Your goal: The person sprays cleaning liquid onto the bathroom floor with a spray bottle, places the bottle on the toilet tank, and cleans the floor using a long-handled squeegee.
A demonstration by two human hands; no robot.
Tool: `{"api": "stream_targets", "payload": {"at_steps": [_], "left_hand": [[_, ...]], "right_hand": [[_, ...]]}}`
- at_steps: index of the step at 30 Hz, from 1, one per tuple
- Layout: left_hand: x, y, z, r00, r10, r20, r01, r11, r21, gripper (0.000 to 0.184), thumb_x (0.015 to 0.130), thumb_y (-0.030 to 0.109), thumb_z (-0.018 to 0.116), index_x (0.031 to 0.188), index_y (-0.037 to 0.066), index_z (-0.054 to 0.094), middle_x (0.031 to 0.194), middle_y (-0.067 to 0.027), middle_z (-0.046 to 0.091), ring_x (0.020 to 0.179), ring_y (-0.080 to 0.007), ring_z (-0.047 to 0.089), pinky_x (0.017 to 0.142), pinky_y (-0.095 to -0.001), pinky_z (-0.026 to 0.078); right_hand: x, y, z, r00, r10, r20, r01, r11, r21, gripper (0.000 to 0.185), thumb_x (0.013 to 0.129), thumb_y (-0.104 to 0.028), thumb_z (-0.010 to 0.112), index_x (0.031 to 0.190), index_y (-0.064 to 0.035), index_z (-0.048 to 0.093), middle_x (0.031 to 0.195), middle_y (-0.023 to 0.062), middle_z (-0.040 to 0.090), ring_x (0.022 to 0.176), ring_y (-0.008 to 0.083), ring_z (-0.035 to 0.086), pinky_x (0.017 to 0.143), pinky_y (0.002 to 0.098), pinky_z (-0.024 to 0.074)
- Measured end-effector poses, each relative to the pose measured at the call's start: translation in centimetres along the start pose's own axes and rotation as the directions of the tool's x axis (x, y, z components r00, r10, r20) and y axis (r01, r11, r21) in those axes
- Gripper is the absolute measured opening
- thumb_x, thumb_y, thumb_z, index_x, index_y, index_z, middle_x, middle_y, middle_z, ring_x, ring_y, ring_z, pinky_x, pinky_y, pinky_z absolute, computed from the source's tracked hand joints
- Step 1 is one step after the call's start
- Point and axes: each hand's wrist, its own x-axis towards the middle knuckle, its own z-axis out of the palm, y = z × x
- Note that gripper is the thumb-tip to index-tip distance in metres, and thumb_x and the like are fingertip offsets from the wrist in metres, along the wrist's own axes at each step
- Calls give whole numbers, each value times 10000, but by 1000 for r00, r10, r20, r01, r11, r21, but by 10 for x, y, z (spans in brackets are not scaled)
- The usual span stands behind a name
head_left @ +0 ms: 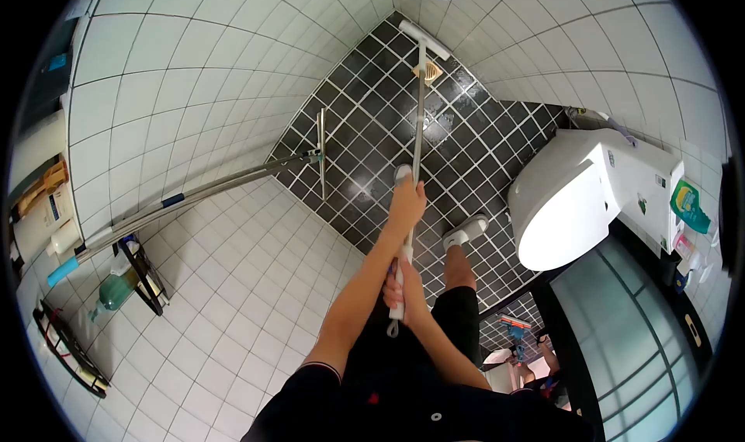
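Note:
A floor squeegee [420, 104] with a long pale pole and a white crosswise head [424, 40] reaches from my body to the far corner of the dark tiled floor. Its head rests at the foot of the right wall, just past a square beige floor drain [428, 72]. Higher on the pole, my left hand [408, 203] is closed around it. My right hand [405, 291] grips the white handle end [397, 306], close to my lap, with a hanging loop below it. My feet in white slippers [466, 231] stand on either side of the pole.
Long metal poles [209, 187] lean along the left wall, one ending in a flat head [322, 155] on the floor. A white toilet [565, 201] stands right, with a green pack [690, 206] on it. Wall racks [140, 275] hold bottles. A frosted glass door [621, 310] is at lower right.

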Motion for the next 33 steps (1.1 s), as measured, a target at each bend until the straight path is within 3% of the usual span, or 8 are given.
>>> {"api": "stream_targets", "payload": {"at_steps": [7,9,13,18,21,27,29,33], "left_hand": [[46,-38,-37,995,-89,-50,90,996,11,258,904,203,499,1000,-36,499,878,-315,597,816,-506,579,703,-544,459],[48,-51,-47,989,32,-145,-28,999,26,250,900,222,523,963,-18,543,699,-205,604,603,-394,611,545,-461,491],[0,-49,-59,966,-258,-12,252,951,-179,261,903,233,526,998,-7,568,663,-132,593,476,-248,585,380,-370,430],[-82,-90,-40,949,-88,-303,77,996,-46,267,909,242,528,990,-10,568,709,-150,595,506,-254,597,413,-366,440],[-86,-12,-70,884,-463,-61,434,863,-257,279,898,215,527,1030,-30,548,798,-246,613,705,-407,624,616,-452,488],[-12,-43,4,959,-242,-147,216,961,-173,287,900,223,520,1035,-28,551,832,-270,617,809,-445,609,701,-477,476],[-1,-39,6,964,-205,-171,165,960,-226,272,910,239,512,928,-30,555,747,-189,604,526,-294,604,433,-379,458],[-35,-45,0,952,-267,-151,225,943,-246,289,911,252,511,927,-33,560,786,-213,607,686,-346,632,576,-430,479]], "right_hand": [[49,5,40,993,110,45,-107,992,-63,407,912,-546,488,848,-148,427,536,-28,364,357,77,326,317,233,290],[52,18,46,995,85,60,-82,995,-59,404,914,-536,494,842,-143,434,534,-32,363,365,68,330,323,224,297],[19,36,40,989,135,53,-130,987,-90,398,918,-517,500,840,-132,436,536,-31,376,368,62,340,327,222,301],[-42,57,13,945,323,-59,-328,923,-201,407,912,-522,505,836,-138,394,528,-22,348,363,75,327,320,228,271],[-48,52,6,951,289,-107,-306,929,-208,424,896,-536,525,844,-140,382,530,-16,341,358,82,325,319,234,263],[-1,-2,-19,997,69,-37,-78,950,-304,385,931,-482,495,850,-122,384,525,-2,375,356,86,343,317,230,282],[3,-8,-16,997,73,-33,-79,944,-319,379,934,-468,496,837,-122,376,529,-4,370,362,84,346,320,230,290],[-19,6,-22,991,137,-2,-132,950,-283,387,919,-473,525,823,-133,368,532,-12,356,361,76,331,325,227,298]]}}
